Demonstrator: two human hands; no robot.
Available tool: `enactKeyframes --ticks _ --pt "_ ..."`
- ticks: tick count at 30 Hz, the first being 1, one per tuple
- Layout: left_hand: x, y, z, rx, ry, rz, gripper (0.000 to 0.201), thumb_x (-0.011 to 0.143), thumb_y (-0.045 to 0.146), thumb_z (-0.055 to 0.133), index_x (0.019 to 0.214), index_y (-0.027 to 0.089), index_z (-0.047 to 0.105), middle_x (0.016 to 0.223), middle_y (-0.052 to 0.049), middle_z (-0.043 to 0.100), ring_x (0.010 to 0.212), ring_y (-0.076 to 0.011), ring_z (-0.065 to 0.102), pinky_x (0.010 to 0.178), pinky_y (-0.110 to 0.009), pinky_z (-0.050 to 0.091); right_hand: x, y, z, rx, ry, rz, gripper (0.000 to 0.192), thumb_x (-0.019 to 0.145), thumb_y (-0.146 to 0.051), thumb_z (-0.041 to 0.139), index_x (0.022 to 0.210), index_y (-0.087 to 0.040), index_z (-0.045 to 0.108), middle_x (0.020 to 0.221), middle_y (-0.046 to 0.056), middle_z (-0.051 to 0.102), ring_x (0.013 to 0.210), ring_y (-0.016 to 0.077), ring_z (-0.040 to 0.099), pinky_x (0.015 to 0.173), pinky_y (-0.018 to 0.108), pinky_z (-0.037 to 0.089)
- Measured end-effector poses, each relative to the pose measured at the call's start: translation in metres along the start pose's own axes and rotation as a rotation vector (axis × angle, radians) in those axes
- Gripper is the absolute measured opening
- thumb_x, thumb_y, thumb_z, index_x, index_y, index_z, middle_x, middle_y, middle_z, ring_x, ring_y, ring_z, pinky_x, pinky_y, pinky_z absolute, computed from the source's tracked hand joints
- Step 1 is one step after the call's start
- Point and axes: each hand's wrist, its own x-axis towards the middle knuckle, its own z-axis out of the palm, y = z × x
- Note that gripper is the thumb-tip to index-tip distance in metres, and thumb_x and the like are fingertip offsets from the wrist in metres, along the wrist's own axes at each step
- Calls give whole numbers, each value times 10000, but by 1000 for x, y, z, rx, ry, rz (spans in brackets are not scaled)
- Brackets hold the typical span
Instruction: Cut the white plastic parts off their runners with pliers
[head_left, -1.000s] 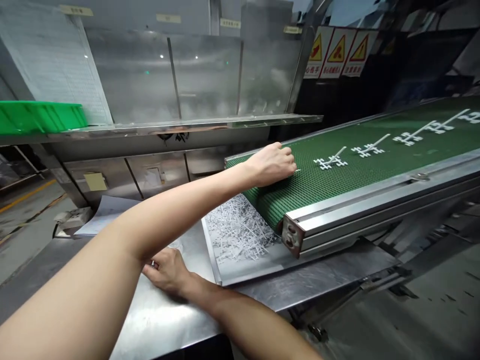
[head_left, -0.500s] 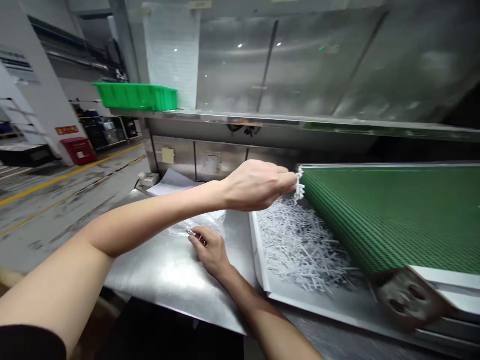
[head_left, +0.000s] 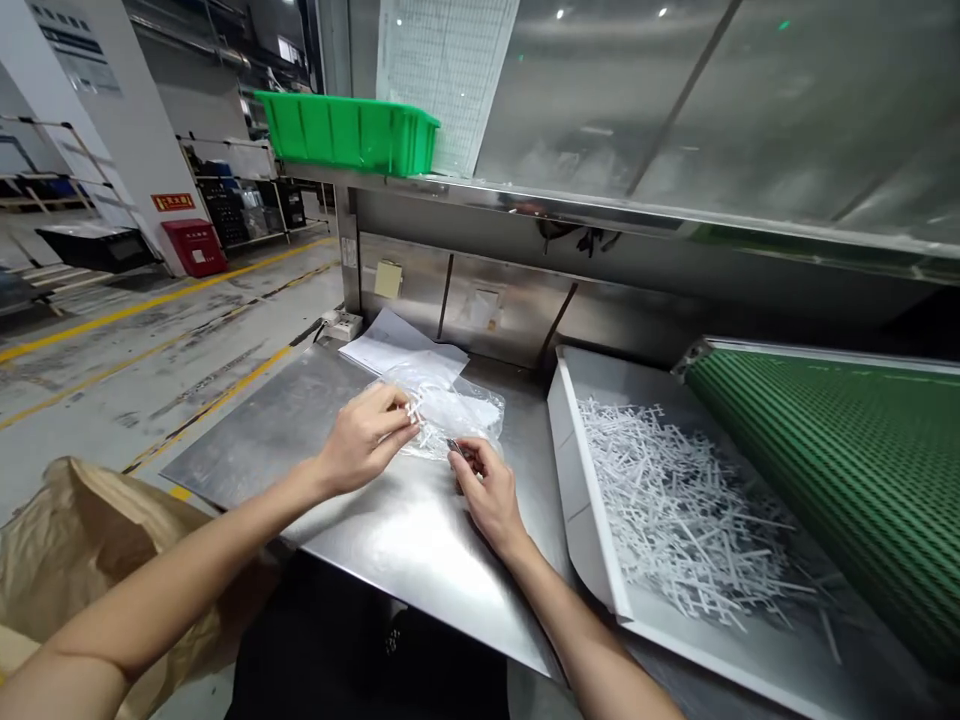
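White plastic sprue piece (head_left: pixel 410 411), one, pinched between thumb and fingertips of the left hand (head_left: pixel 365 438), held at the near-left edge of one clear plastic bag (head_left: pixel 448 408) lying on the steel table (head_left: pixel 360 540). Right hand (head_left: pixel 486 492) rests on the table just right of the left hand, fingers closed together on the near edge of the bag; a small dark item sits at its fingertips, too small to identify. One sheet stack of white paper (head_left: pixel 397 350) lies beyond the bag, touching it. Right of the hands: one steel tray (head_left: pixel 581 500) holding a loose heap of white sprue pieces (head_left: pixel 675 510), too many to count. Far right: one green conveyor belt (head_left: pixel 847 470), its end over the tray. One green bin (head_left: pixel 349 130) on the upper shelf, far left. One brown paper bag (head_left: pixel 90 560) at near left, below table level.
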Motion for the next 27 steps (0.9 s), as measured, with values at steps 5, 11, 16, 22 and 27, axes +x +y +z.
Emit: enactKeyframes --ticks 5,11,16,22,27 --pt "-13 -13 25 -29 -128 -33 308 1129 237 545 903 178 747 881 -47 717 848 -191 625 773 -327 457 2 5 -2 16 27 49 337 1026 -512 699 1082 -190 778 878 54 777 731 205 697 716 323 567" --pt "-11 -14 62 -242 -294 -72 324 1128 244 555 858 177 720 835 -27 752 821 -182 702 784 -299 476 7 11 -6 62 58 92 363 986 -555 731 1035 -202 797 937 70 782 716 194 671 677 325 560" --pt "-22 -15 82 -339 -337 -106 334 1131 254 537 862 171 715 841 -32 758 806 -175 708 782 -289 492 3 8 -9 112 58 199 363 970 -548 755 1055 -196 785 789 22 719 641 176 613 626 317 515" --pt "-33 -20 88 -412 -311 -115 392 1171 309 492 862 165 685 827 -44 746 787 -166 702 746 -286 511 1 8 -9 109 97 249 270 955 -468 790 1044 -213 805 853 32 748 691 171 615 649 317 497" --pt "-33 -21 87 -382 -292 -74 340 1169 268 490 892 167 660 812 -34 726 742 -155 661 708 -288 495 -2 4 -10 75 48 209 207 984 -421 770 1041 -225 805 842 21 759 700 172 633 667 323 514"
